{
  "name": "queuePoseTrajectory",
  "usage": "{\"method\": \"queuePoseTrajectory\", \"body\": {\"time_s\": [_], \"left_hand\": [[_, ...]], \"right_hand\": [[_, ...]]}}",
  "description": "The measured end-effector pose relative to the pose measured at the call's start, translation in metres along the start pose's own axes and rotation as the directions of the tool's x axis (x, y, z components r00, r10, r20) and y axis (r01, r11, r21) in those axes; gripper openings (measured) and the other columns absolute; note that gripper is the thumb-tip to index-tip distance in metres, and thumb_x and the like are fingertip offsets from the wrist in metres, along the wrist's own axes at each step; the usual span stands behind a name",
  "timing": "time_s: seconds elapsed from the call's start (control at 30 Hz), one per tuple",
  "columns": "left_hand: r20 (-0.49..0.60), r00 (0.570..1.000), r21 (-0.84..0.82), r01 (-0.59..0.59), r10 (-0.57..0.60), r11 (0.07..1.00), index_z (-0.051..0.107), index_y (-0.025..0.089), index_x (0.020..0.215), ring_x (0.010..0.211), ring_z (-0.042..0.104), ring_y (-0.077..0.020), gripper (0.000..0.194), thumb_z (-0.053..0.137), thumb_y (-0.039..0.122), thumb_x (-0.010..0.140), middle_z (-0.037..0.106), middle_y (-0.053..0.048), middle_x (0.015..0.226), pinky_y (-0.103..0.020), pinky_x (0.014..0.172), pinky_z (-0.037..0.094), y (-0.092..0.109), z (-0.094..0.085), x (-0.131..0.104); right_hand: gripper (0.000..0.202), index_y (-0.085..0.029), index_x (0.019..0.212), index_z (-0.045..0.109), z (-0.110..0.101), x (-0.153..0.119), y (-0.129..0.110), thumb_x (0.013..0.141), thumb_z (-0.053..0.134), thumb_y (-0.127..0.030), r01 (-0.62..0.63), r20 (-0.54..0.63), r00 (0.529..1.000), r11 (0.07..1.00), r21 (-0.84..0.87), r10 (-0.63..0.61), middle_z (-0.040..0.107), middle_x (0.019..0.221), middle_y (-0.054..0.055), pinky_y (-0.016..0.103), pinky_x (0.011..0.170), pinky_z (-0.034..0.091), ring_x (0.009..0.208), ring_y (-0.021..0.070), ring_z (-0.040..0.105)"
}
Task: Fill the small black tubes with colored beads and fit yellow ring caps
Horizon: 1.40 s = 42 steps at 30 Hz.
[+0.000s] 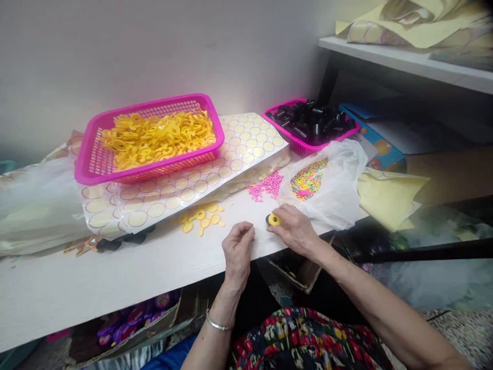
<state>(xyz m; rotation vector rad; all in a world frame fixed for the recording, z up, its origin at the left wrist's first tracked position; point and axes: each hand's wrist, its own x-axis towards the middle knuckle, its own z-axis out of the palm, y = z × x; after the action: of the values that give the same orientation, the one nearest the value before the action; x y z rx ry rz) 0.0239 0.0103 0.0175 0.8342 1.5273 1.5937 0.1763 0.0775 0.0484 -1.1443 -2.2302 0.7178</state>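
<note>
My right hand (295,230) grips a small black cylinder with a yellow ring piece (273,220) on its end, just above the table's front part. Beside it, my left hand (238,252) has its thumb and fingertips pressed together; whether anything tiny is in them does not show. Several loose yellow ring pieces with tabs (204,222) lie on the table to the left of my hands. Beyond my right hand are a spread of small pink beads (269,186) and an open white plastic bag (341,177) with multicoloured beads (310,179) and a pink piece in its mouth.
A pink basket (82,164) full of yellow ring pieces stands on sheets of round stickers (185,192). Behind the bag, a second pink basket (298,146) holds black cylinders. A raised white shelf (404,62) is at the right. Under the table's edge stand cardboard boxes (169,321).
</note>
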Motion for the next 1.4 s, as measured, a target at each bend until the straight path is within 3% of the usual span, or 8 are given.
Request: {"method": "queuePoseTrajectory", "body": {"time_s": [0.17,0.47,0.6,0.7,0.83,0.97,1.07,1.4], "left_hand": [[0.022,0.996,0.052,0.090,-0.091,0.995,0.062,0.013,0.076,0.061,0.048,-0.0095,0.018,0.064,0.030,0.068,0.057,0.000,0.068,-0.022,0.060,0.040,-0.006,0.013,0.017],[0.145,0.986,0.143,0.058,-0.079,0.988,0.070,0.016,0.074,0.070,0.054,-0.0133,0.022,0.059,0.035,0.073,0.062,-0.003,0.075,-0.025,0.065,0.041,-0.009,0.033,0.027],[0.181,0.983,0.196,-0.007,-0.029,0.981,0.071,0.018,0.075,0.076,0.056,-0.0154,0.020,0.058,0.033,0.075,0.063,-0.004,0.076,-0.026,0.071,0.041,-0.013,0.039,0.029],[0.176,0.984,0.206,-0.026,-0.011,0.978,0.071,0.018,0.075,0.077,0.057,-0.0162,0.020,0.057,0.033,0.076,0.063,-0.004,0.077,-0.027,0.072,0.042,-0.013,0.040,0.028],[0.188,0.982,0.238,-0.056,0.010,0.970,0.070,0.018,0.076,0.077,0.056,-0.0158,0.020,0.056,0.032,0.077,0.062,-0.004,0.078,-0.027,0.073,0.041,-0.012,0.040,0.027],[0.198,0.979,0.240,-0.087,0.039,0.967,0.070,0.018,0.075,0.077,0.056,-0.0158,0.020,0.055,0.032,0.077,0.063,-0.004,0.078,-0.027,0.073,0.041,-0.011,0.040,0.027],[0.186,0.982,0.225,-0.066,0.024,0.972,0.070,0.018,0.074,0.076,0.056,-0.0154,0.019,0.057,0.032,0.075,0.064,-0.004,0.077,-0.026,0.072,0.042,-0.011,0.042,0.027],[0.092,0.991,0.129,0.087,-0.099,0.988,0.066,0.013,0.072,0.062,0.054,-0.0120,0.025,0.060,0.038,0.070,0.063,-0.002,0.067,-0.023,0.060,0.043,-0.015,0.054,0.028]], "right_hand": [[0.017,-0.018,0.084,0.057,0.003,0.017,-0.003,0.077,0.061,-0.033,0.090,0.167,0.986,0.916,-0.391,-0.026,0.055,0.090,0.008,0.032,0.072,0.032,0.088,0.0227,0.045],[0.013,-0.018,0.081,0.059,0.006,0.020,0.003,0.079,0.057,-0.031,0.090,0.212,0.977,0.905,-0.416,0.000,0.055,0.088,0.008,0.031,0.071,0.033,0.088,0.0219,0.045],[0.009,-0.017,0.084,0.059,0.009,0.017,0.009,0.078,0.058,-0.023,0.031,0.182,0.983,0.964,-0.263,0.018,0.055,0.087,0.005,0.029,0.073,0.036,0.086,0.0190,0.047],[0.028,-0.017,0.098,0.058,0.011,0.012,0.017,0.072,0.064,-0.025,-0.001,0.133,0.991,0.999,0.032,-0.003,0.055,0.096,0.005,0.031,0.078,0.039,0.091,0.0187,0.048],[0.040,-0.016,0.112,0.054,0.014,0.007,0.026,0.077,0.060,-0.034,-0.125,0.052,0.992,0.900,0.418,0.114,0.053,0.106,0.007,0.031,0.082,0.042,0.093,0.0166,0.052],[0.027,-0.015,0.091,0.064,0.021,0.006,0.027,0.084,0.048,-0.036,-0.214,0.035,0.973,0.844,0.492,0.227,0.059,0.089,0.006,0.030,0.081,0.043,0.088,0.0165,0.054],[0.028,-0.016,0.079,0.064,0.029,0.007,0.024,0.083,0.046,-0.036,-0.278,0.044,0.953,0.802,0.529,0.301,0.058,0.076,0.003,0.027,0.065,0.044,0.070,0.0139,0.054],[0.025,-0.017,0.075,0.055,0.034,0.007,0.015,0.079,0.046,-0.040,-0.431,0.130,0.862,0.572,0.698,0.491,0.046,0.048,-0.005,0.019,0.036,0.031,0.037,0.0076,0.040]]}}
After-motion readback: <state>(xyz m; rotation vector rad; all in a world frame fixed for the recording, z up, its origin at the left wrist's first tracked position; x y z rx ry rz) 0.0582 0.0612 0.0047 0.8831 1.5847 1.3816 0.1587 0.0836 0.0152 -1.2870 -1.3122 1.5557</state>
